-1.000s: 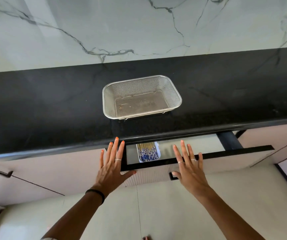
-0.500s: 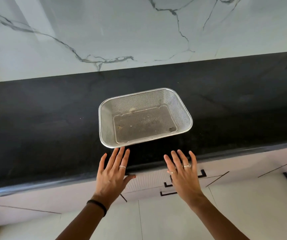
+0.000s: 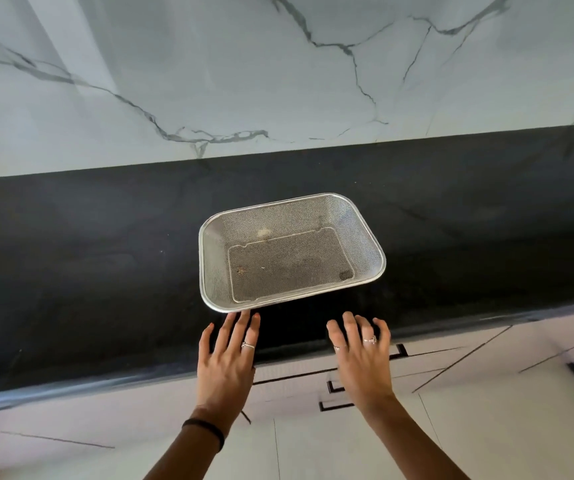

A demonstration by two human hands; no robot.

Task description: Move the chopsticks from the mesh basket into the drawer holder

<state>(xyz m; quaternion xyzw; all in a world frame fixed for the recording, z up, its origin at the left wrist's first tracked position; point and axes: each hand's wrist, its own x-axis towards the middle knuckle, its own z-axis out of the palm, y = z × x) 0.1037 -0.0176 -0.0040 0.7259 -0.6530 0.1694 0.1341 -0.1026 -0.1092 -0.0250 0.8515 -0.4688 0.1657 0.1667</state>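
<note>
Chopsticks are not in view now: the basket is empty, with only a few crumbs on its mesh floor, and the drawers below it all look shut. My guess is the chopsticks are already inside the drawer, so the job looks nearly done.

The basket sits on the black bench, near the front edge. Your left hand is just in front of the basket, and its fingertips nearly touch the near rim. Your right hand is in front of the basket too, a bit to the right, over the bench edge. Each grip is wide open, fingers spread flat, holding nothing.

To end well, look into the basket corners so you are sure no stick is left. If you move the basket, hold both short sides so it stays flat. Check that the drawer front sits even with the ones beside it.
</note>
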